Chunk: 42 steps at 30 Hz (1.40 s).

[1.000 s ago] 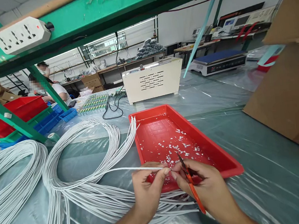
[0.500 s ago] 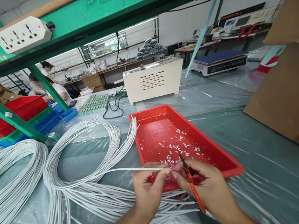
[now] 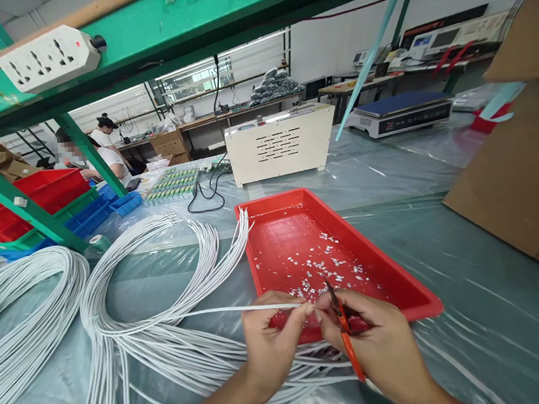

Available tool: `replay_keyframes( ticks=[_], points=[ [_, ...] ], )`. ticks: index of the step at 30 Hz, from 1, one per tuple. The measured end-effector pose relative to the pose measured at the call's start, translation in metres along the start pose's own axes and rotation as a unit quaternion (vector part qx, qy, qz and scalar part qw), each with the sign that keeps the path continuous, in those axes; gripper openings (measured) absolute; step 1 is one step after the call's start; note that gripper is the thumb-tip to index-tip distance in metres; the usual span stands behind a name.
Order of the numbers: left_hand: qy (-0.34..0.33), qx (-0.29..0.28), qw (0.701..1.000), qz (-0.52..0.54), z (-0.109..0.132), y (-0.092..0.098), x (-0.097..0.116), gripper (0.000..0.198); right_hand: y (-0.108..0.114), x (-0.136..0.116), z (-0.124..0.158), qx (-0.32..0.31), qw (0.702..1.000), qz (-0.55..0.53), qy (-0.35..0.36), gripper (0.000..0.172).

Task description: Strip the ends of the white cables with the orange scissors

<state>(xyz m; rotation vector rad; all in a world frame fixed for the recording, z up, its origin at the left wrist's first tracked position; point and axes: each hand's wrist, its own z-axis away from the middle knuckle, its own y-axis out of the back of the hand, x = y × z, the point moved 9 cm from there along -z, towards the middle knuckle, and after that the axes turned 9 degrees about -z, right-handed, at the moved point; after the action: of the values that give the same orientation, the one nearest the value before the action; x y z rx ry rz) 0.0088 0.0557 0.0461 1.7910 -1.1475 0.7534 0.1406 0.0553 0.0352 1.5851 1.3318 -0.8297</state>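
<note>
My left hand (image 3: 274, 338) pinches a single white cable (image 3: 232, 309) close to its end, above the near part of a red tray (image 3: 282, 232). Facing it, my right hand (image 3: 375, 331) holds scissors with orange handles (image 3: 352, 354), their dark blades pointing up and away. The thumb and forefinger of that hand close at the cable's tip, touching or nearly touching my left fingertips; the tip itself is hidden. White and silvery scraps (image 3: 321, 265) lie scattered in the tray. From a large coil of white cables (image 3: 93, 308) on the left, the held cable runs out.
Another cable coil (image 3: 20, 340) lies at the far left. Behind the tray stand a cream metal box (image 3: 283, 146) and a scale (image 3: 399, 113). A cardboard box (image 3: 519, 178) rises at right. A green beam (image 3: 232, 9) with a power strip (image 3: 50, 58) crosses overhead. Co-workers sit at back left.
The whole view has shifted slightly. Both hands stay together at the cable's end, and the scissors have tilted a little in my right hand.
</note>
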Motion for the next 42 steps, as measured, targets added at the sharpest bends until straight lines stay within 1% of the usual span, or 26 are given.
replay_keyframes(
  ticks=[4, 10, 12, 14, 16, 17, 18, 20, 23, 27, 30, 33, 35, 38, 40, 42],
  points=[
    [-0.007, -0.014, 1.0, -0.014, 0.001, -0.003, 0.003, 0.011, -0.001, 0.002, 0.001, -0.009, 1.0, 0.01, -0.009, 0.004],
    [-0.007, -0.014, 1.0, -0.014, 0.003, -0.005, -0.001, 0.01, -0.01, 0.012, 0.004, -0.039, 0.999, -0.001, -0.033, 0.005],
    [0.019, -0.008, 1.0, 0.006, 0.003, -0.006, -0.006, 0.011, -0.013, 0.007, 0.005, -0.048, 0.999, 0.009, -0.01, 0.007],
    [0.066, -0.003, 0.997, 0.045, 0.002, -0.007, -0.015, 0.01, -0.015, -0.006, 0.007, -0.048, 0.997, 0.027, 0.046, 0.009],
    [0.114, -0.007, 0.989, 0.097, 0.002, -0.01, -0.022, 0.011, -0.011, -0.016, 0.007, -0.031, 0.995, 0.035, 0.09, 0.009],
    [0.131, -0.012, 0.984, 0.12, 0.002, -0.012, -0.024, 0.011, -0.007, -0.017, 0.006, -0.018, 0.995, 0.032, 0.093, 0.008],
    [0.143, -0.018, 0.98, 0.136, 0.002, -0.014, -0.025, 0.012, -0.002, -0.015, 0.004, -0.005, 0.996, 0.025, 0.082, 0.007],
    [0.158, -0.025, 0.975, 0.155, 0.002, -0.014, -0.026, 0.013, 0.005, -0.007, 0.001, 0.01, 0.999, 0.005, 0.037, 0.005],
    [0.169, -0.032, 0.971, 0.163, 0.001, -0.014, -0.026, 0.015, 0.008, 0.0, -0.003, 0.004, 1.0, -0.015, -0.001, 0.006],
    [0.178, -0.041, 0.968, 0.171, 0.0, -0.014, -0.028, 0.015, 0.01, 0.0, -0.006, 0.01, 1.0, 0.016, 0.007, 0.01],
    [0.181, -0.044, 0.966, 0.178, 0.0, -0.015, -0.03, 0.014, 0.012, 0.002, -0.007, 0.015, 0.998, 0.057, 0.024, 0.004],
    [0.185, -0.049, 0.964, 0.183, 0.001, -0.017, -0.031, 0.015, 0.013, 0.009, -0.01, 0.006, 0.994, 0.108, 0.026, 0.005],
    [0.193, -0.047, 0.963, 0.183, 0.001, -0.018, -0.033, 0.016, 0.013, 0.012, -0.011, -0.002, 0.99, 0.136, 0.024, 0.01],
    [0.205, -0.039, 0.962, 0.178, 0.001, -0.017, -0.036, 0.016, 0.012, 0.006, -0.011, -0.007, 0.992, 0.116, 0.05, 0.006],
    [0.209, -0.036, 0.961, 0.175, 0.0, -0.016, -0.038, 0.016, 0.008, -0.003, -0.01, -0.027, 0.993, 0.088, 0.08, 0.013],
    [0.209, -0.039, 0.961, 0.175, 0.001, -0.017, -0.039, 0.018, 0.002, -0.011, -0.007, -0.056, 0.989, 0.086, 0.109, 0.013]
  ],
)
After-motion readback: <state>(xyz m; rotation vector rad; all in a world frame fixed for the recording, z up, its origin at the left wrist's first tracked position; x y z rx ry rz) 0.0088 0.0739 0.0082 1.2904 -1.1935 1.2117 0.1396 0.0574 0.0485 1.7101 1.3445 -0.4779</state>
